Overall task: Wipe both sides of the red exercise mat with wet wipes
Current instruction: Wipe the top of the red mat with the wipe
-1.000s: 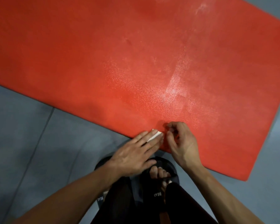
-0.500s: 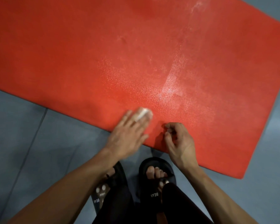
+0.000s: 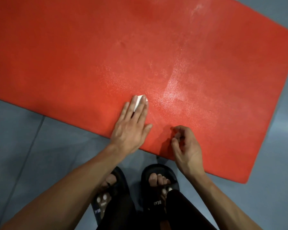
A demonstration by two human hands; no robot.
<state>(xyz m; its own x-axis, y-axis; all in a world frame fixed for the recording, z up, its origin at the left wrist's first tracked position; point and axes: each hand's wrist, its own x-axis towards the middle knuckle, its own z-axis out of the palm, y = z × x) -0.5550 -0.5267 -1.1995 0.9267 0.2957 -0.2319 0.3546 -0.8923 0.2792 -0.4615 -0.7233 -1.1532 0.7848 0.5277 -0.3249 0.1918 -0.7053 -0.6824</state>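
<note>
left hand [image 3: 131,128] | slid wet wipe [image 3: 138,100] farther onto mat [image 3: 73,55] | right hand [image 3: 186,146] fingers loosened

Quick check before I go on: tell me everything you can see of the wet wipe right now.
The wet wipe is a small white wad, folded or bunched, mostly hidden under the straight fingers of the left hand. Only a sliver shows between and past the fingertips. It lies flat against the red mat, near the mat's close edge, pressed down by those fingers. A shiny patch on the mat lies just to its right. The right hand does not touch it.
</note>
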